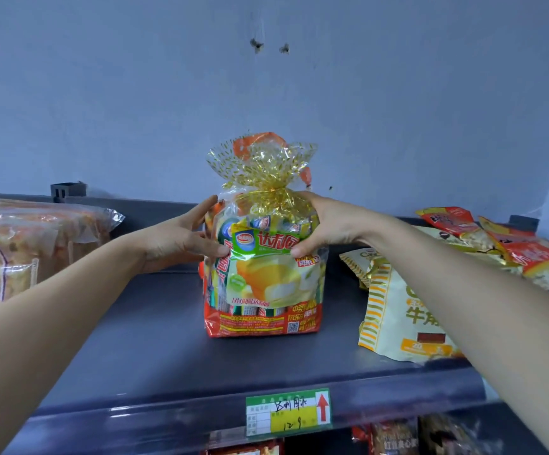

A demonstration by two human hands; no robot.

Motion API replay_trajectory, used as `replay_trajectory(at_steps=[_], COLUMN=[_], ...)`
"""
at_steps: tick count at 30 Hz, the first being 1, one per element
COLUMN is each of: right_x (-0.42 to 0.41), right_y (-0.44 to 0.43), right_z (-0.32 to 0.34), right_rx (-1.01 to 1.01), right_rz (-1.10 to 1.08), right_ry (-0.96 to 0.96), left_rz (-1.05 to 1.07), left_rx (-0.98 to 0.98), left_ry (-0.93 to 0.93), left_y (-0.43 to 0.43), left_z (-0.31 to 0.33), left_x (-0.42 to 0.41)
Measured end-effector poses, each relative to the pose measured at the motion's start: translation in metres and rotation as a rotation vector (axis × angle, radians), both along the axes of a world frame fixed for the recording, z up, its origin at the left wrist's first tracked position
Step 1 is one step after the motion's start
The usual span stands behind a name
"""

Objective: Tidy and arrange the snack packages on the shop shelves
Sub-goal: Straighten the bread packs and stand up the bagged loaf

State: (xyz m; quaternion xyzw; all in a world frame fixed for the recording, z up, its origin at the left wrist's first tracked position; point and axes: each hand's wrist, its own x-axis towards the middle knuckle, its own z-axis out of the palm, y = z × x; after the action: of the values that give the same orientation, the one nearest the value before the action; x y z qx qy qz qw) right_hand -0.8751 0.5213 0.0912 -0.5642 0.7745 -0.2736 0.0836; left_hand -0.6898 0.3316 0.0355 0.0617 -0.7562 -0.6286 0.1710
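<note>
The step in hand looks like the setting-down and squaring-up of one package. A tall, clear cellophane snack bag [263, 277], stuffed with green, yellow and red packets and tied at the neck with a gold-speckled frill, stands upright on its base near the middle of the dark grey metal shelf [141, 339], its printed face towards the aisle. Both hands are on it. The left hand [181, 239] clasps the bag's left shoulder, fingers laid up along the side and thumb across the front. The right hand [327, 224] grips the right shoulder just below the tie, thumb pinching the front film. A stack of clear-wrapped orange and yellow snack packs [20, 251] lies well off to the left. A cream pouch with yellow stripes [394, 310] lies flat near the bag's right side, with red and gold foil packets [526, 254] heaped untidily beyond it. A green and yellow price label [288, 412] sits on the shelf's front rail, almost directly below the bag. Placement seems nearly done. The next move calls for letting the bag take its own weight and easing both hands off without dragging the slippery film, since a tall, soft bag may topple. After that, the slumped pouches on the right look most in need of straightening.
</note>
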Motion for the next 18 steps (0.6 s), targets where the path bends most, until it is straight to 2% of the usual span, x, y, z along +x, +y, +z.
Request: replay_trajectory(at_steps=[3,6,10,12,13,15,18], right_x=[0.010,0.018,0.019,0.014,0.010,0.000,-0.017], right_y=[0.009,0.029,0.065,0.085,0.096,0.118,0.151], right_z=[0.003,0.010,0.023,0.027,0.027,0.024,0.015], right_rx=[-0.023,-0.042,-0.110,-0.119,-0.109,-0.075,-0.001], right_rz=[-0.058,-0.091,-0.109,-0.133,-0.149,-0.180,-0.203], right_ry=[0.087,0.144,0.105,0.099,0.106,0.109,0.110], left_rz=[0.015,0.148,0.222,0.331,0.454,0.749,0.926], left_rx=[-0.006,-0.023,-0.051,-0.107,-0.200,-0.544,-1.053], left_ry=[0.046,0.138,0.202,0.259,0.298,0.354,0.452], left_y=[0.009,0.023,0.057,0.080,0.090,0.110,0.152], left_z=[0.001,0.012,0.026,0.030,0.031,0.031,0.026], left_x=[0.002,0.004,0.004,0.003,0.002,-0.001,-0.013])
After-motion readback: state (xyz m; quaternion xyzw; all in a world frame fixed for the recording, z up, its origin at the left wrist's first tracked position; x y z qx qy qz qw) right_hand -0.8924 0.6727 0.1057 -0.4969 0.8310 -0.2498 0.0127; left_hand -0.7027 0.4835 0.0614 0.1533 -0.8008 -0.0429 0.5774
